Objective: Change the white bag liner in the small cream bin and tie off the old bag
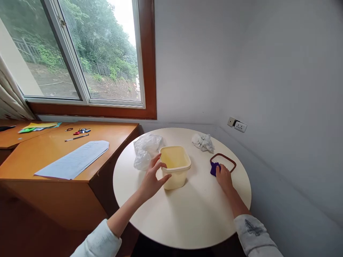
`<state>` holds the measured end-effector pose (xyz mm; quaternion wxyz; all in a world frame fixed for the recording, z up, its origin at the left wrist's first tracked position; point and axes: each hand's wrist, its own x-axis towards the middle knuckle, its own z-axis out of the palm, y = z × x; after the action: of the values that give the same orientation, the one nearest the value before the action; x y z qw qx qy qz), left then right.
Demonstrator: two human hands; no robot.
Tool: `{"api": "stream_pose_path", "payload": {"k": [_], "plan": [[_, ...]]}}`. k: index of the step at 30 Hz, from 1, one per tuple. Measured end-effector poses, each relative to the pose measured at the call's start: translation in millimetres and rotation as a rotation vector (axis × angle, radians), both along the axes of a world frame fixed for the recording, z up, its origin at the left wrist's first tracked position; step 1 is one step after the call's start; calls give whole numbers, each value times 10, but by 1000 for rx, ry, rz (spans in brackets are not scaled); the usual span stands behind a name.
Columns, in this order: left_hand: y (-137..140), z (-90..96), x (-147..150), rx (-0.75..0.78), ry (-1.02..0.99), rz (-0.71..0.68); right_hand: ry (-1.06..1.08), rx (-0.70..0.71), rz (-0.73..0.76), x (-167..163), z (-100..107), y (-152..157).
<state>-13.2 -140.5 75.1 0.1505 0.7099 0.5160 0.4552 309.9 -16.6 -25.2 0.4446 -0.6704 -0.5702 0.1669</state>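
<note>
No words or numbers can be read. The white papers [75,160] near nine o'clock have rows of writing, too small to read.

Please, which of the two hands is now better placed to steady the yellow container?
Probably the left hand: its fingertips are at the near-left rim of the yellow container. The right hand is farther away, on the container's right, and seems occupied with the purple cloth.
</note>
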Motion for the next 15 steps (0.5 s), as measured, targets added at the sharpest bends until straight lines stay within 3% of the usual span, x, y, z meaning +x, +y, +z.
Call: {"api": "stream_pose_path", "payload": {"k": [4, 9, 15], "plan": [[21, -178, -75, -2, -116, -43, -27, -47, 65, -13, -49, -159], [186, -405, -191, -175, -267, -179, 56, -33, 180, -125, -33, -440], [276, -390, -139, -247, -317, -326, 315, 51, 159, -269, 159, -471]]}}
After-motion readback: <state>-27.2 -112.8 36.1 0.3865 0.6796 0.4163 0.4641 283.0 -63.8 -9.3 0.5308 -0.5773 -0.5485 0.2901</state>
